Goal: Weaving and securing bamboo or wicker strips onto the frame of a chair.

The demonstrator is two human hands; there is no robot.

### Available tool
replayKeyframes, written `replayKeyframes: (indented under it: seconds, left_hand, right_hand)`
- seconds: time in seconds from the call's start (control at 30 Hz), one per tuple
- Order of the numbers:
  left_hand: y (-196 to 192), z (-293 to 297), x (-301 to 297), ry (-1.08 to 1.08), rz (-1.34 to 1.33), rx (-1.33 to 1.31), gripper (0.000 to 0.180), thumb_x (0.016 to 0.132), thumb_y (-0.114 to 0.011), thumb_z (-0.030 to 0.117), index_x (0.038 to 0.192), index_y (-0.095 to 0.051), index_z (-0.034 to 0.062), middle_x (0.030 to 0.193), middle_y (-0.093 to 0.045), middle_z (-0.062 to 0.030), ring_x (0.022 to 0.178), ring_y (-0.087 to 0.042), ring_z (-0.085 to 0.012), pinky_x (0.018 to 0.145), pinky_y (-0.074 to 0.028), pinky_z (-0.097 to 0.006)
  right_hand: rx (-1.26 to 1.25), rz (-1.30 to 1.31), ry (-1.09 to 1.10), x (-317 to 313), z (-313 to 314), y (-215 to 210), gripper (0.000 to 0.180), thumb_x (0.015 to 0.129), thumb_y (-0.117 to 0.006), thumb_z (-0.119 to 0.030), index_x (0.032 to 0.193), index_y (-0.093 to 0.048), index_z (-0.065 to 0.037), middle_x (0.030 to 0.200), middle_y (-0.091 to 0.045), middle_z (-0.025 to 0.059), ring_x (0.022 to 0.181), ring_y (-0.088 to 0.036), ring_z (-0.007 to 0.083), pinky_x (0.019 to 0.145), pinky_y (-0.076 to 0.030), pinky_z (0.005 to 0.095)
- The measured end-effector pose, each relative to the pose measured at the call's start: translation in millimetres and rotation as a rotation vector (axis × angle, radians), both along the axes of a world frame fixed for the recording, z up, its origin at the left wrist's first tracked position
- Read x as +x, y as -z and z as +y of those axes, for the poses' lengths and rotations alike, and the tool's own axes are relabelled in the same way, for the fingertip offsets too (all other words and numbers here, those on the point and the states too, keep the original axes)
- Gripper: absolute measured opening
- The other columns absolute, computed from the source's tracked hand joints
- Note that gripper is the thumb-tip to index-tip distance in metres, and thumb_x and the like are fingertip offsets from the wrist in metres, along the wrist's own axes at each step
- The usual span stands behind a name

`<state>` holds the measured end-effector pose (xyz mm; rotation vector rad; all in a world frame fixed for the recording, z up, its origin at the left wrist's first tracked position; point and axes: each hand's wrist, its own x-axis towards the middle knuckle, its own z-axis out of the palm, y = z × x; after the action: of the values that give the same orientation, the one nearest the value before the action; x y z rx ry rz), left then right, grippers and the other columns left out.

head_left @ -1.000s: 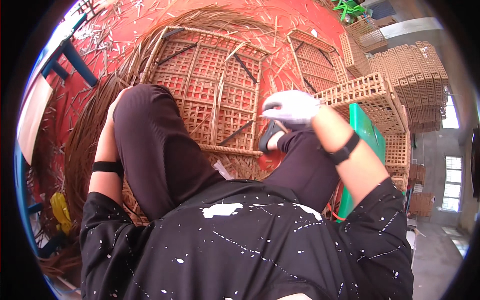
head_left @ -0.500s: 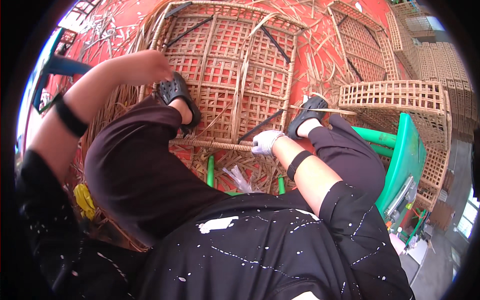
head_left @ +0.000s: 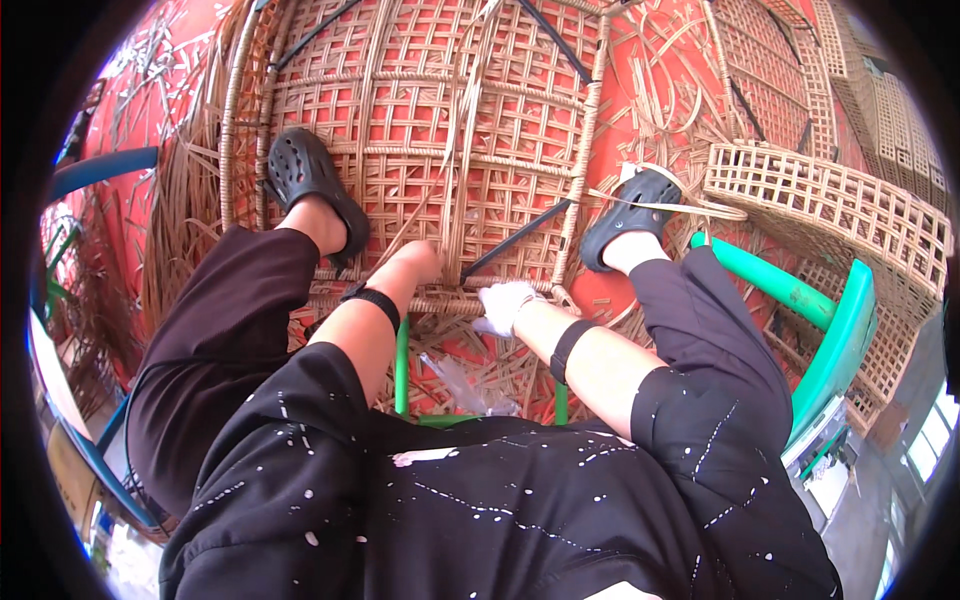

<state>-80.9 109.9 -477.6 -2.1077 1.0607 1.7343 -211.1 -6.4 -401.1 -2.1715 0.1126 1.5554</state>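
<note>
A large woven rattan panel with a bound rim [head_left: 583,150] lies between my feet, with dark bars across its corners. Over its near rim, my bare left hand [head_left: 424,262] is closed, its fingers turned away and slightly blurred. Close on its right, my right hand [head_left: 508,303] in a white glove is curled at the same rim. What either hand pinches is hidden. A bundle of loose cane strips [head_left: 462,160] runs down the middle of the weave toward the hands. My left clog [head_left: 308,175] rests on the panel; my right clog [head_left: 630,215] is beside its right edge.
Cut strips litter the red floor [head_left: 615,285]. Long strips [head_left: 185,170] heap at the left. Woven baskets [head_left: 830,195] stand at the right, near a green plastic frame [head_left: 835,350]. Clear plastic [head_left: 455,380] lies near my seat; a blue bar [head_left: 105,172] is at far left.
My left hand has come down and right from above the left clog to the near rim, beside the gloved hand. The view has shifted, and the gloved hand stays at the rim.
</note>
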Motion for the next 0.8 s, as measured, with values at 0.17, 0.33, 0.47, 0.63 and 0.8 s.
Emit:
replayKeyframes:
  seconds: [0.17,0.33,0.47,0.63,0.8]
  left_hand:
    - [18.3,0.9,-14.5,-0.754,0.124,-0.266,0.031,0.084,-0.052,0.029,0.102,-0.061,0.005,0.093,-0.064,-0.0127,0.088,-0.06,-0.0242,0.08,-0.046,-0.033]
    - [19.0,-12.4,-35.4,-0.936,0.339,-0.292,0.031,0.091,-0.044,0.028,0.089,-0.062,0.0026,0.08,-0.065,-0.0042,0.075,-0.059,-0.0117,0.073,-0.046,-0.026]
    - [17.0,-18.1,-40.2,-0.951,0.378,-0.259,0.033,0.093,-0.041,0.029,0.092,-0.059,0.002,0.079,-0.065,-0.0051,0.076,-0.06,-0.0126,0.074,-0.046,-0.028]
    - [21.7,-17.0,-36.9,-1.148,0.366,-0.205,0.031,0.092,-0.041,0.028,0.086,-0.059,0.0038,0.063,-0.059,-0.0051,0.054,-0.055,-0.0118,0.051,-0.045,-0.027]
    - [28.6,-9.9,-42.1,-1.41,0.477,-0.145,0.03,0.092,-0.044,0.028,0.081,-0.057,0.0045,0.053,-0.046,0.0006,0.046,-0.047,-0.0105,0.045,-0.042,-0.024]
  right_hand:
    - [0.007,-0.107,-0.029,-1.4,6.4,15.9,0.045,0.078,-0.056,-0.045,0.103,-0.057,-0.007,0.095,-0.062,0.0153,0.088,-0.061,0.0308,0.077,-0.048,0.0405]
    - [-0.03,-0.163,-0.027,-5.8,10.4,17.4,0.045,0.077,-0.058,-0.046,0.099,-0.058,-0.006,0.091,-0.063,0.014,0.083,-0.062,0.0306,0.072,-0.049,0.0415]
    - [-0.025,-0.135,-0.017,-6.2,9.0,22.4,0.044,0.076,-0.059,-0.046,0.096,-0.059,-0.007,0.089,-0.063,0.0138,0.081,-0.062,0.0303,0.07,-0.049,0.0418]
    - [-0.153,-0.2,0.033,-3.7,15.7,20.5,0.03,0.074,-0.061,-0.031,0.095,-0.063,-0.01,0.094,-0.063,0.0106,0.088,-0.062,0.0241,0.074,-0.046,0.0375]
    - [-0.135,-0.233,0.008,-6.4,13.9,27.7,0.025,0.073,-0.058,-0.02,0.094,-0.063,-0.009,0.094,-0.062,0.0097,0.088,-0.061,0.0246,0.072,-0.045,0.0369]
